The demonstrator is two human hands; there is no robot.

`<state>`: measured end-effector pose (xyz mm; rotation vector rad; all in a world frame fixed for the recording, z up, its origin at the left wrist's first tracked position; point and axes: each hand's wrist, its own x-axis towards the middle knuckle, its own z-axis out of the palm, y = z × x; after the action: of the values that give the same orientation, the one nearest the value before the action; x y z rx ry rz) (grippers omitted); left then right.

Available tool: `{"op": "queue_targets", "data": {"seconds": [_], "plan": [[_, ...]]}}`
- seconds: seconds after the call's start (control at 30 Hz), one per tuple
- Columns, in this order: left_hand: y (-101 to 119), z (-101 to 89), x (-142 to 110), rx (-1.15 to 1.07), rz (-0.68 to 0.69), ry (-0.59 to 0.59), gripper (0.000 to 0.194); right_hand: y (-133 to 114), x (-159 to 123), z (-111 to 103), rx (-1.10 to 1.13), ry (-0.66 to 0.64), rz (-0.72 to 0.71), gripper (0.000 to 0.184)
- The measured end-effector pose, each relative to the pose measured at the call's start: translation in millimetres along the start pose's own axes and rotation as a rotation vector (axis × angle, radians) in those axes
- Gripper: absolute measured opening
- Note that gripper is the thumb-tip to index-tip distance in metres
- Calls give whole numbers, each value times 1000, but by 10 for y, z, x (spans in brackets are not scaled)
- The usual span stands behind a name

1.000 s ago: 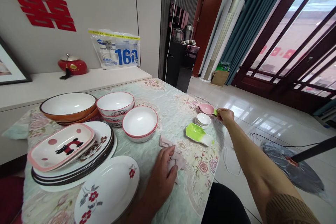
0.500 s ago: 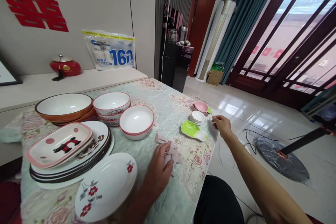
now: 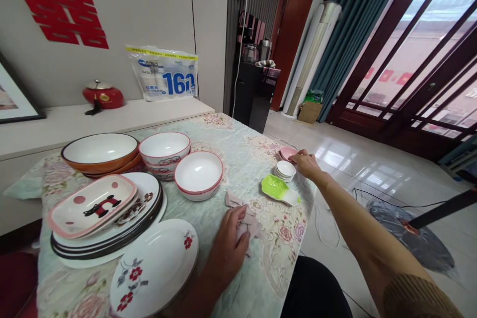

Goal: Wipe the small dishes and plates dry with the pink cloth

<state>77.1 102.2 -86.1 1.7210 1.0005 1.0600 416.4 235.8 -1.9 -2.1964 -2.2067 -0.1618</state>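
My left hand (image 3: 231, 241) rests on the table with its fingers closed over a crumpled pale pink cloth (image 3: 255, 226). At the table's far right edge, my right hand (image 3: 306, 165) pinches the handle end of a small pink dish (image 3: 286, 153); its fingers cover that handle. Just in front of this hand stands a stack of small white dishes (image 3: 285, 169). Nearer to me lies a green and white leaf-shaped dish (image 3: 276, 188). A white oval plate with red flowers (image 3: 160, 263) is left of my left hand.
White bowls with red rims (image 3: 199, 171), large orange bowls (image 3: 100, 151) and a plate stack topped by a pink-rimmed dish (image 3: 93, 203) occupy the left side. A flowered tablecloth (image 3: 231, 154) covers the table. Behind stand a bag of cups (image 3: 166, 77) and a red jar (image 3: 103, 95).
My right hand has moved left and slightly up, from beside the table edge onto the pink dish's handle. My left hand stays on the cloth. The view has shifted slightly.
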Motion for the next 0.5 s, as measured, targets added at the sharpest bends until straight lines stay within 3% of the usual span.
{"op": "queue_targets", "data": {"seconds": [0.23,0.5], "plan": [[31,-3,-6,0,2,20,53,-58,8,-136,-170,-61,-84,32],[-23,7,-5,-9,2,1,54,5,-133,-106,-61,89,5,38]]}}
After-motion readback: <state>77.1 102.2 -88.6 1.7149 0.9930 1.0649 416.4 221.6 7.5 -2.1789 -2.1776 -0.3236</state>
